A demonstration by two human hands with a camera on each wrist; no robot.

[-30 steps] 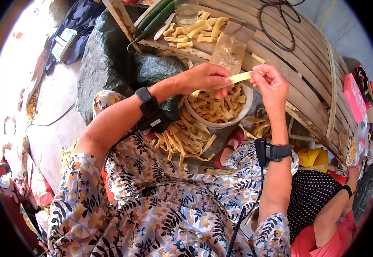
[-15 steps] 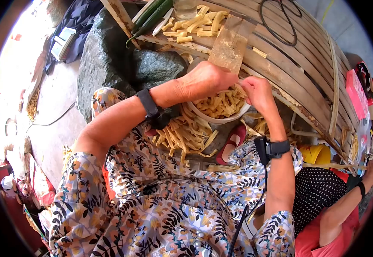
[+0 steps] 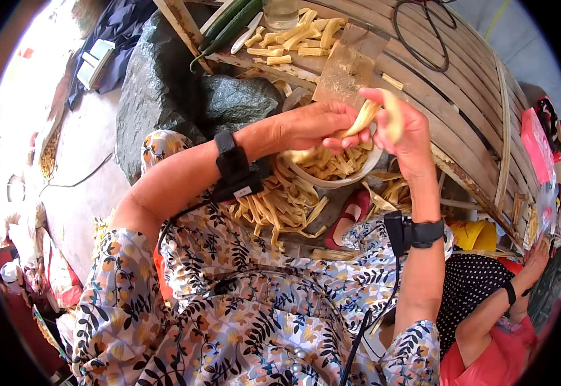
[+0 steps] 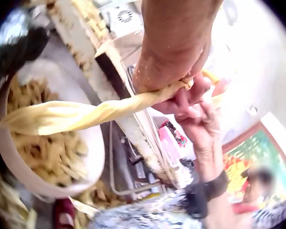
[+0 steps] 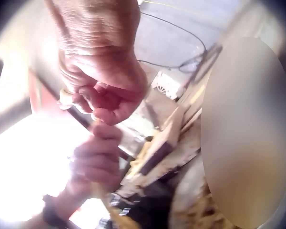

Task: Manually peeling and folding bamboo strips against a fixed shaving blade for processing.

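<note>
A long, pale-yellow, pliable strip (image 3: 364, 118) is stretched between the two hands, above a white tub (image 3: 332, 184). In the left wrist view the strip (image 4: 105, 110) looks twisted, its wide flat tail hanging over the tub. My left hand (image 3: 319, 123) grips it with curled fingers. My right hand (image 3: 410, 128) pinches the other part, and a loop of strip shows at its fingers. From the right wrist view, the right hand (image 5: 105, 90) is just above the left hand (image 5: 99, 155), fingertips close together. Cut yellow pieces (image 3: 332, 164) fill the tub.
Behind the tub a board (image 3: 343, 74) lies on a slatted wooden bench (image 3: 435, 83), near short yellow pieces (image 3: 293, 40) and cucumbers (image 3: 232, 29). Long strips (image 3: 274, 209) lie heaped beside the tub. A large dark rock (image 3: 155, 96) stands left; another person (image 3: 493, 347) sits right.
The hands came together low over the tub half a second ago, covering the strip. Now the right hand has risen and turned, showing a bent strip; the left has turned fingers outward.
</note>
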